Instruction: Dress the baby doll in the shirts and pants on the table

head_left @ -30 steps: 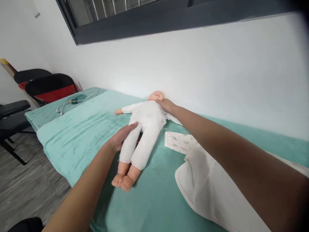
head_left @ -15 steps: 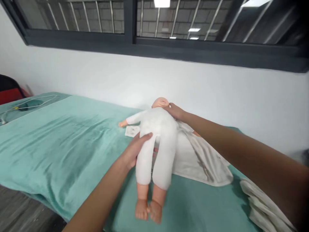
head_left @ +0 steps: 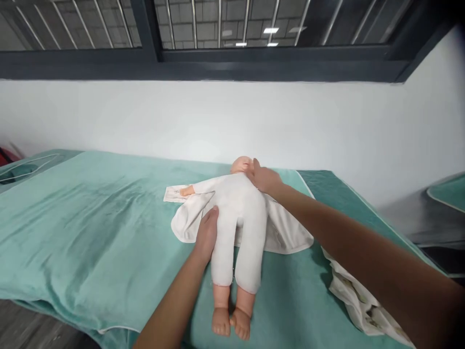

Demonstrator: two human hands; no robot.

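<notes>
A baby doll (head_left: 240, 203) with a white cloth body lies face up on a green-covered bed, its bare feet toward me. Under it a white baby garment (head_left: 189, 220) is spread out, and the doll's hand on the left rests over one sleeve (head_left: 173, 193). My left hand (head_left: 208, 232) grips the doll's hip from the left side, its fingers mostly hidden beneath the body. Up at the neck and shoulder, my right hand (head_left: 264, 178) is on the doll, thumb raised beside the head; its fingertips are partly hidden. The right forearm covers the doll's other arm.
The green sheet (head_left: 90, 232) covers the bed, which runs along a white wall (head_left: 145, 121) below a barred window. A crumpled printed cloth (head_left: 363, 300) lies at the right front, partly behind my forearm. At far left there is a looped cord (head_left: 39, 157).
The doll has come down flat onto the garment. My left hand has shifted from around its thigh to beside the hip; my right hand stays at its neck. The view has turned right.
</notes>
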